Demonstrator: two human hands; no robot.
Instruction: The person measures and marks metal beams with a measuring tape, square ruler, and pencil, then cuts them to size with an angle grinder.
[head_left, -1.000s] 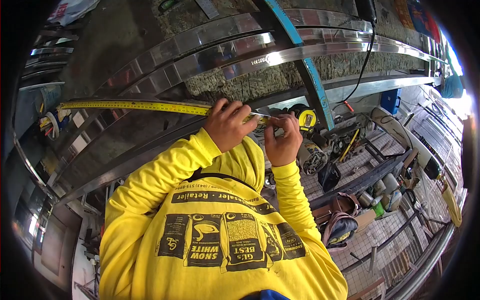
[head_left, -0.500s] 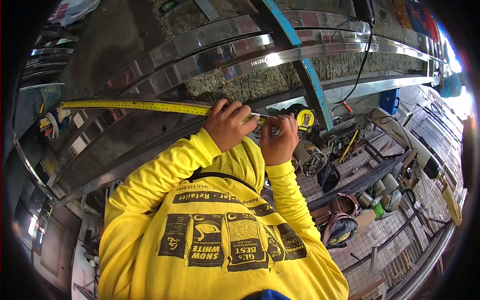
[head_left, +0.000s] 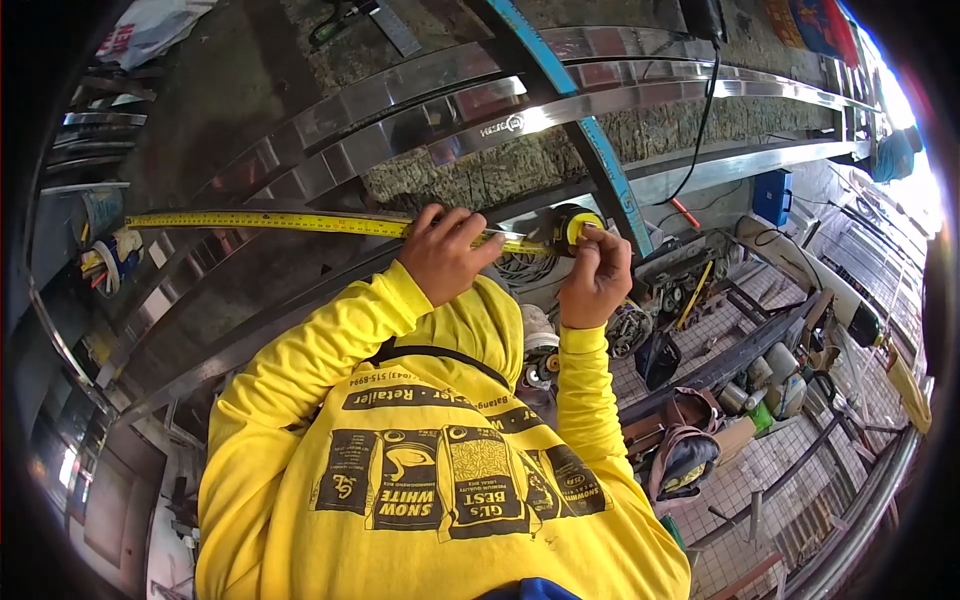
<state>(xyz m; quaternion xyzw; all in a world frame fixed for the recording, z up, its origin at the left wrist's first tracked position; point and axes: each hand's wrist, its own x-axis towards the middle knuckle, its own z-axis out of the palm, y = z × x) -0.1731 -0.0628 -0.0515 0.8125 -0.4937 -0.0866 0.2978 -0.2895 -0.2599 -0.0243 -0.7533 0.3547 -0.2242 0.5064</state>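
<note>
A yellow tape measure with a black and yellow case has its blade drawn far out to the left, across the steel tubes. My left hand is closed over the blade, fingers curled above it, short of the case. At the case's right edge, my right hand has its thumb and fingertips pinched against it; its palm side is hidden. Beneath both hands run long shiny metal tubes. A blue-faced metal bar crosses these tubes just beyond my right hand.
A black cord hangs down over the tubes at upper right. On the right floor lie a backpack, cans, a blue box and scattered tools. A metal square lies at the top. Coiled cords are at far left.
The tape case has shifted left and turned, while my right hand has moved right to its edge. A thin silver piece by my right fingers no longer shows. My left hand stays on the blade.
</note>
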